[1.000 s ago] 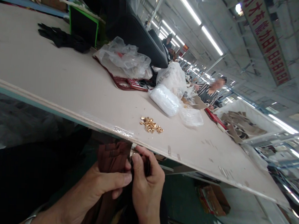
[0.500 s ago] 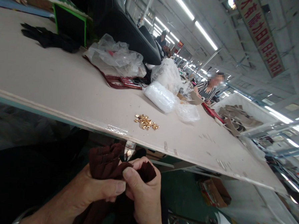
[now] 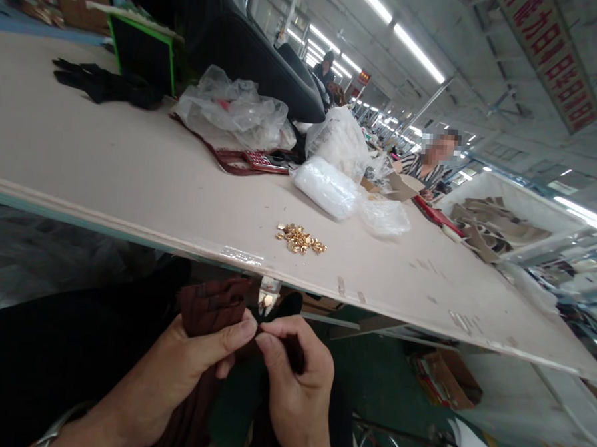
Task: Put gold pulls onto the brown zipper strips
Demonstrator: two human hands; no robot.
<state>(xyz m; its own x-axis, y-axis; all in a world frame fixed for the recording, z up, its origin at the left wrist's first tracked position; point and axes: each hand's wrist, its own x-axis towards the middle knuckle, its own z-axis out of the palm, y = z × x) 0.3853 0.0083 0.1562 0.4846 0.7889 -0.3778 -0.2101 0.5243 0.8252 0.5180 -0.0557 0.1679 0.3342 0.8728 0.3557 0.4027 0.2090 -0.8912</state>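
Folded dark brown fabric point(image 3: 211, 306) is bunched in my left hand point(image 3: 186, 364), its thumb pressed over the cloth. A long part of the fabric hangs below toward my lap. My right hand point(image 3: 300, 384) pinches a small bit of the brown fabric close to my left thumb; the exact spot is partly hidden by the fingers. Just above both hands, a small metal clamp-like fitting point(image 3: 269, 295) at the table edge carries a gold piece. On the table beyond lies a small pile of gold metal pieces point(image 3: 300, 238).
The beige table point(image 3: 131, 175) slants across the view, its edge just beyond my hands. Clear plastic bags point(image 3: 325, 185), a red calculator point(image 3: 266, 160) and a black glove-like cloth point(image 3: 106, 83) lie on it. A person in stripes point(image 3: 426, 165) sits behind a white bin point(image 3: 544, 213).
My right hand has moved slightly right and its grip has narrowed to a fingertip pinch. Less fabric shows around its fingers. The whole view has shifted a little.
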